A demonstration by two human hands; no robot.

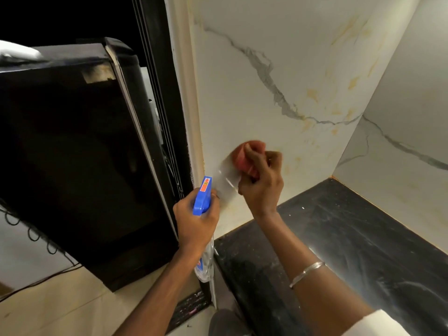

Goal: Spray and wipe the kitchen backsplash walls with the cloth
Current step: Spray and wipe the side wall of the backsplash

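My right hand [263, 183] grips a bunched red cloth [244, 155] and presses it against the white marble backsplash wall [278, 76], low on the left panel. A wet smear shows on the wall just left of the cloth. My left hand [196, 218] holds a spray bottle by its blue trigger head [203, 195], nozzle close to the wall near its left edge. The bottle's clear body [206, 265] hangs below my wrist. Yellowish stains dot the wall above and to the right of the cloth.
A black speckled countertop [339, 238] runs below the walls into the corner on the right. A tall black appliance [80, 154] stands left of the wall edge, with cables behind it. A second marble panel [400, 166] forms the right side of the corner.
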